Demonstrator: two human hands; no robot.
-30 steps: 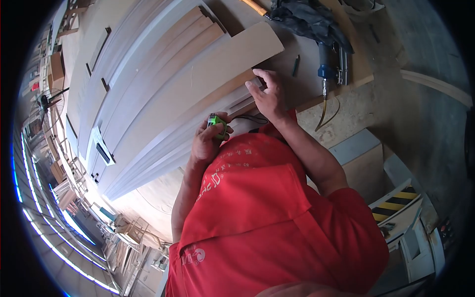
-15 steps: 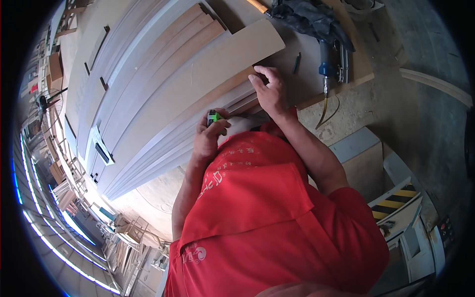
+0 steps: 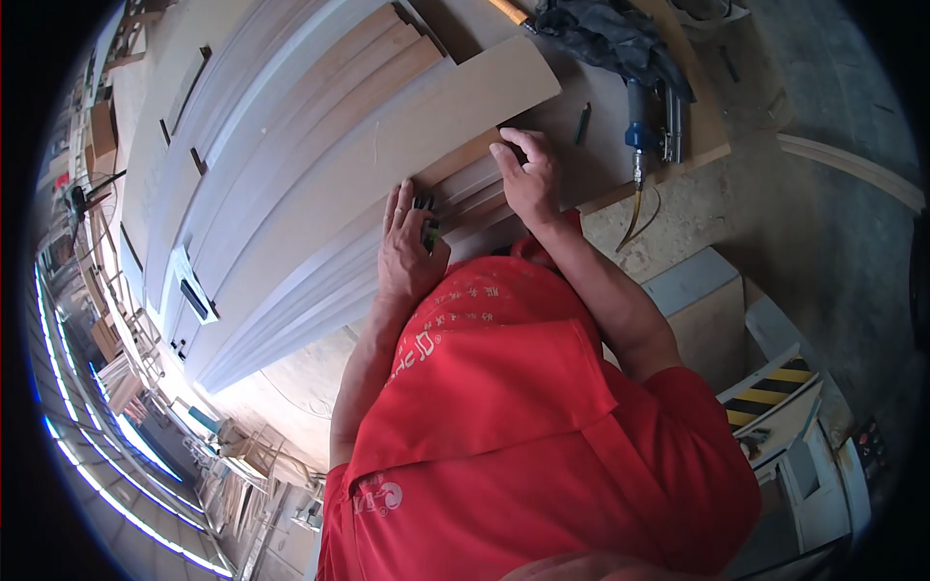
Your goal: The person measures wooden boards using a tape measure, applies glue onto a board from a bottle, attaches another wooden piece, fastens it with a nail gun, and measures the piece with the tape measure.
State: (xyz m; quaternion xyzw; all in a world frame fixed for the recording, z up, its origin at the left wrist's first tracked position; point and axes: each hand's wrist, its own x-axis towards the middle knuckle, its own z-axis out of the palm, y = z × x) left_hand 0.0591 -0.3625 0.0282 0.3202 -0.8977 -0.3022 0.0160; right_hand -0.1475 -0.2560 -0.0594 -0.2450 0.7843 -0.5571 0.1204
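Observation:
My left hand (image 3: 405, 254) lies flat on the stack of long boards (image 3: 291, 208), pressing a green and black tape measure (image 3: 428, 230) against them; the hand hides most of it. My right hand (image 3: 530, 177) grips the near end of one thin strip (image 3: 465, 184) in the stack, just under the wide tan top board (image 3: 417, 126). My red shirt fills the lower part of the view.
A blue air nail gun (image 3: 641, 121) with a yellow hose, a dark cloth (image 3: 605, 34) and a small dark pen-like tool (image 3: 580, 123) lie on the workbench (image 3: 702, 116) beyond my right hand. A machine with yellow-black striping (image 3: 775, 382) stands at the right. Workshop racks are far left.
My left hand has moved up from my chest and settled on the boards with the tape measure. My right hand stays at the strip's end, having shifted only slightly.

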